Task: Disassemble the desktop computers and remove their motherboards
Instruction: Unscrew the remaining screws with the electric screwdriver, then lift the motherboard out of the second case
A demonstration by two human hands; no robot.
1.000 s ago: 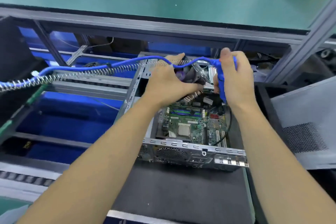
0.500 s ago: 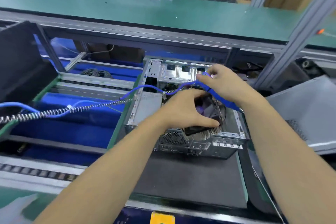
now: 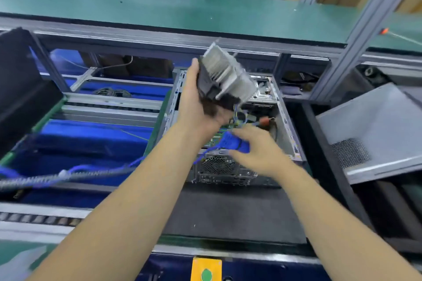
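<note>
Overhead, left hand (image 3: 201, 102) gripping heatsink (image 3: 226, 77)

Both bare forearms reach forward over the open grey metal computer case (image 3: 288, 121). The left hand (image 3: 196, 100) is raised above it, fingers curled around a finned silver heatsink with black fan (image 3: 225, 77). The right hand (image 3: 258, 150), lower, grips a blue-handled tool (image 3: 230, 143).

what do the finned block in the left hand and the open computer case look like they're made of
Finned block: looks like bare aluminium, matte silver with thin parallel fins; the black part the left hand grips seems plastic. Computer case: apparently thin sheet steel, dull grey and unpainted, with stamped holes and a punched vent grille. Motion blur leaves both open.
</note>
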